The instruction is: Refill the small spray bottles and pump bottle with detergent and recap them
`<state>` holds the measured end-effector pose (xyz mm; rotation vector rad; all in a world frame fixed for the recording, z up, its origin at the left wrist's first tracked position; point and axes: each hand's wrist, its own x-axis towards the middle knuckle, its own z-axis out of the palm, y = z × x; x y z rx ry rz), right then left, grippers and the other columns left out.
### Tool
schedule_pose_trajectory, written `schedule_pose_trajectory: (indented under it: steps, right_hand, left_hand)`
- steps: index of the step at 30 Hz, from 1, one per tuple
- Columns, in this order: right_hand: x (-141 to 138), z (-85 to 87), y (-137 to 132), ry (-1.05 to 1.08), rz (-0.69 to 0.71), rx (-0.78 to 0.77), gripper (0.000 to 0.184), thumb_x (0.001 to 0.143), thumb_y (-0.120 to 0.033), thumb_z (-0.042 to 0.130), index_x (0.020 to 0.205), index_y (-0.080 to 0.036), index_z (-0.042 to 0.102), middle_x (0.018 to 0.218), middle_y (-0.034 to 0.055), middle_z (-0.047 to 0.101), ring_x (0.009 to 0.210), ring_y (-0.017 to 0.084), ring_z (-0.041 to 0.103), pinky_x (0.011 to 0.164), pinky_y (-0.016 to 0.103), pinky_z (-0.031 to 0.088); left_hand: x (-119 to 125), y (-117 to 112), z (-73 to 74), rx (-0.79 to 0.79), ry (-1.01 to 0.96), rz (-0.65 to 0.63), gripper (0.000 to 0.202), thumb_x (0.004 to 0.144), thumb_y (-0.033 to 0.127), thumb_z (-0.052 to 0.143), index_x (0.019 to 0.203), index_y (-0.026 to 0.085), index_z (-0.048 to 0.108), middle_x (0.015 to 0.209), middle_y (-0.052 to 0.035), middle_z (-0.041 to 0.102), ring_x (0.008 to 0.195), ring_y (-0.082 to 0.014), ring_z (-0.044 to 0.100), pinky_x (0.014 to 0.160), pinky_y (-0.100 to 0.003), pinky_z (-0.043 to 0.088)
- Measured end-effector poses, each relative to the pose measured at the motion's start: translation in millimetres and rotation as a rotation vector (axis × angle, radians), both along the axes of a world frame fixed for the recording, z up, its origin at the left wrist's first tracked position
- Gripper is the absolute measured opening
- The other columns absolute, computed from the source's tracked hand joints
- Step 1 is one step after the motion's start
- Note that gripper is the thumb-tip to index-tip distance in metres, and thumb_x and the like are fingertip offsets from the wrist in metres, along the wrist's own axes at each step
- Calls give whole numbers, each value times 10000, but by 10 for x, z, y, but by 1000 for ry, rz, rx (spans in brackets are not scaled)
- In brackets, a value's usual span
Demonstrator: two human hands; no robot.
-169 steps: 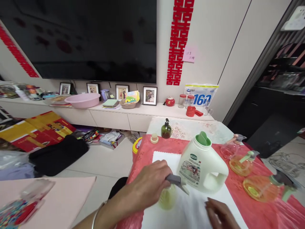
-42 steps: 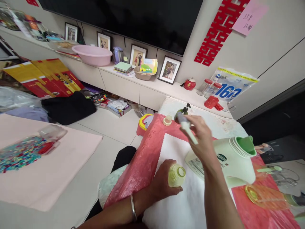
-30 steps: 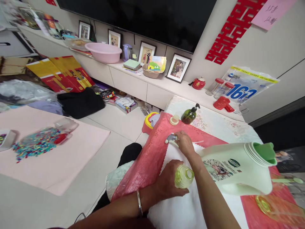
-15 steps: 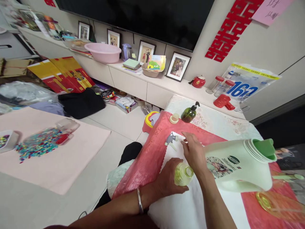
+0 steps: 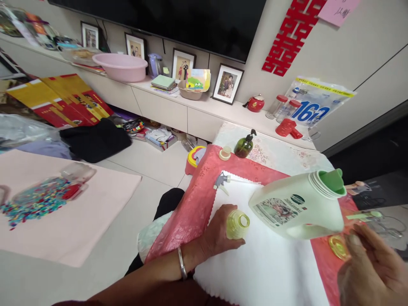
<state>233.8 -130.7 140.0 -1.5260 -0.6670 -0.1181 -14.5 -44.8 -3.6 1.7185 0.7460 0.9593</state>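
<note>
My left hand (image 5: 219,231) is wrapped round a small translucent yellow bottle (image 5: 237,225), upright with its uncapped mouth facing up. At the right edge, my right hand (image 5: 371,263) is slightly blurred, its fingers loosely curved and nothing visible in them. It is beside a clear yellow ring-ended plastic piece (image 5: 339,247), partly hidden behind it. A large pale green detergent jug (image 5: 296,208) stands between my hands, a green spout in its neck. Beyond the bottle, a grey spray trigger head (image 5: 222,180) with a thin tube lies on the white scalloped mat (image 5: 261,267).
A dark green pump bottle (image 5: 245,146) and a pale round cap (image 5: 225,153) stand at the table's far side, on the red cloth (image 5: 191,204). Light green tools (image 5: 363,215) lie at the right. Colourful beads (image 5: 41,204) cover part of a pink sheet (image 5: 95,229).
My right hand has moved from near the spray head, across the jug, to the right edge. My left hand keeps holding the yellow bottle. The view has shifted rightward.
</note>
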Motion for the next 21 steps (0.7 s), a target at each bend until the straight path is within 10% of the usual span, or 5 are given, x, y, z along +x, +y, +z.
schedule_pose_trajectory:
  steps: [9, 15, 21]
  right_hand:
    - [369, -461, 97, 328, 161, -174, 822, 439, -440, 914, 1163, -129, 681, 1130, 80, 643, 1089, 263, 625, 1191, 489, 396]
    - [516, -654, 271, 278, 89, -40, 597, 398, -412, 865, 873, -133, 635, 917, 46, 624, 829, 182, 601, 827, 315, 555]
    - [460, -693, 253, 184, -23, -72, 432, 498, -389, 795, 802, -165, 583, 730, 24, 517, 630, 146, 465, 515, 279, 410]
  left_hand:
    - [0, -4, 57, -44, 6, 13, 990, 586, 380, 945, 1421, 233, 434, 1390, -133, 527, 1300, -363, 544, 1147, -567, 461]
    - [24, -5, -27, -29, -39, 54, 997, 589, 397, 942, 1430, 236, 432, 1406, -131, 525, 1320, -370, 534, 1158, -584, 447]
    - [49, 14, -127, 10, -46, 88, 1011, 583, 425, 939, 1426, 230, 414, 1376, -141, 515, 1317, -376, 535, 1164, -603, 438]
